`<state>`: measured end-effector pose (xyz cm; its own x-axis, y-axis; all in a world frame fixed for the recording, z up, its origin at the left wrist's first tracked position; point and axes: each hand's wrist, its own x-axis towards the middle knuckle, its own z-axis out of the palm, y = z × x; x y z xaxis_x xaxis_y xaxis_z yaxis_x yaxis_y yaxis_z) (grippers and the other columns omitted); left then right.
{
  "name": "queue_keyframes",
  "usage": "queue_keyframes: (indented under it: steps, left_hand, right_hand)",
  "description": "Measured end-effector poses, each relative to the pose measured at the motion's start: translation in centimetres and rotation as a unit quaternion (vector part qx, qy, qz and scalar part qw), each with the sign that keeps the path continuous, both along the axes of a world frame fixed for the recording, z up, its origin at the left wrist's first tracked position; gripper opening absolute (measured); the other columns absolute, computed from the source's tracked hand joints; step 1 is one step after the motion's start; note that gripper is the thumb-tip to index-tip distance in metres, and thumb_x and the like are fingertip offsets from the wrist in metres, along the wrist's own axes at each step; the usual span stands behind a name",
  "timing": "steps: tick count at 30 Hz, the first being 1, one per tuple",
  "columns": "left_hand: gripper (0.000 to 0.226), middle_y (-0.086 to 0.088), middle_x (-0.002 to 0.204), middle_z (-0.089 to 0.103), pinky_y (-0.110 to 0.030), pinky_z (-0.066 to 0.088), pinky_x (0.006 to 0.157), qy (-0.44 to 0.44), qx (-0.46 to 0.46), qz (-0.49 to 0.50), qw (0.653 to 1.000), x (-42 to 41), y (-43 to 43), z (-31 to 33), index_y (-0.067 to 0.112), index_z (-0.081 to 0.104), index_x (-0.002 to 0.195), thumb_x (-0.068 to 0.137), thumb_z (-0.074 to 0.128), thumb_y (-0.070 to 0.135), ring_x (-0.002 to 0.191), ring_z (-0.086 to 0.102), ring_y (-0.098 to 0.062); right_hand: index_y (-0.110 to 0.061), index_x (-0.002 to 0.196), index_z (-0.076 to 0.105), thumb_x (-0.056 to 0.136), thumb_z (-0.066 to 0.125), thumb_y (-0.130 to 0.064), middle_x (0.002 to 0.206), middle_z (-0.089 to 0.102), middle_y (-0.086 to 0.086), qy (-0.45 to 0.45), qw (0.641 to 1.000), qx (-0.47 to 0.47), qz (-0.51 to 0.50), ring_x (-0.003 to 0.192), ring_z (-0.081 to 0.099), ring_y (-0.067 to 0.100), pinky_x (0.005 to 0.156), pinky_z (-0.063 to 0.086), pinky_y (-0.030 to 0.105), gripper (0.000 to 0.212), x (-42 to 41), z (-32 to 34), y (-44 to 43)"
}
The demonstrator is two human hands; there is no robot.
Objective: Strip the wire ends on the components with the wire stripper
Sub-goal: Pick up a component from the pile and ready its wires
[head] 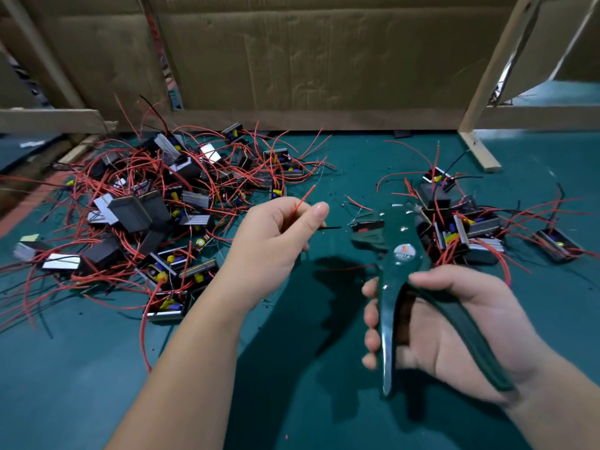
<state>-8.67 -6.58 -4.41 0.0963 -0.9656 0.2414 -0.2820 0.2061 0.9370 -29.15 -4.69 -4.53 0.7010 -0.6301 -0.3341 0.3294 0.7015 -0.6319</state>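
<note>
My right hand grips the handles of a dark green wire stripper, whose jaws point left. My left hand pinches a thin black wire, its end sticking out to the right a short gap from the jaws. A red wire rises from the same fist. The component these wires belong to is hidden inside the hand. A big heap of black components with red wires lies to the left, and a smaller heap lies behind the stripper on the right.
The work surface is a green mat dotted with small bits of insulation. A cardboard wall closes the back. A wooden frame leg stands at the back right, and a wooden rail runs along the back left.
</note>
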Motion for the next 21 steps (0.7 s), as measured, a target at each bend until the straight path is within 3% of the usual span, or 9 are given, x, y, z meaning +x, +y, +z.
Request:
queue_keyframes:
  steps: [3, 8, 12, 21]
  left_hand:
    - [0.05, 0.003, 0.054, 0.047, -0.026, 0.033, 0.054, -0.004, -0.011, 0.01, 1.0, -0.1, -0.1, -0.2, 0.0, 0.055, 0.071, 0.076, 0.054, 0.049, 0.056, 0.042, -0.015]
    - [0.04, -0.001, 0.055, 0.045, -0.02, 0.028, 0.044, -0.032, -0.009, 0.012, 0.999, 0.0, 0.1, 0.0, 0.011, 0.054, 0.066, 0.08, 0.053, 0.048, 0.046, 0.033, -0.008]
    - [0.035, 0.0, 0.054, 0.044, -0.018, 0.026, 0.043, -0.046, -0.006, 0.02, 0.999, 0.0, 0.1, -0.1, 0.01, 0.054, 0.066, 0.088, 0.059, 0.036, 0.044, 0.031, -0.006]
    - [0.036, 0.0, 0.055, 0.044, -0.019, 0.027, 0.045, -0.084, -0.028, 0.04, 0.995, 0.1, -0.1, -0.5, 0.008, 0.051, 0.066, 0.09, 0.061, 0.033, 0.045, 0.031, -0.005]
  right_hand:
    - [0.005, 0.103, 0.064, 0.063, 0.074, -0.022, 0.085, 0.06, 0.027, -0.053, 0.996, 0.013, 0.073, 0.073, 0.062, 0.039, 0.072, 0.052, 0.052, 0.05, 0.1, -0.1, 0.4]
    - [0.004, 0.11, 0.06, 0.078, 0.065, -0.02, 0.092, 0.061, 0.026, -0.125, 0.986, 0.003, 0.114, 0.081, 0.061, 0.039, 0.08, 0.05, 0.053, 0.04, 0.4, -0.4, 0.7]
    - [0.003, 0.102, 0.064, 0.071, 0.072, -0.018, 0.086, 0.062, 0.024, -0.111, 0.99, 0.014, 0.087, 0.074, 0.062, 0.037, 0.074, 0.053, 0.051, 0.038, 0.6, -0.4, 0.7]
    - [-0.003, 0.087, 0.067, 0.062, 0.082, -0.022, 0.071, 0.059, 0.018, -0.055, 0.997, 0.018, 0.052, 0.058, 0.061, 0.031, 0.058, 0.054, 0.044, 0.034, 0.9, 0.0, 1.3]
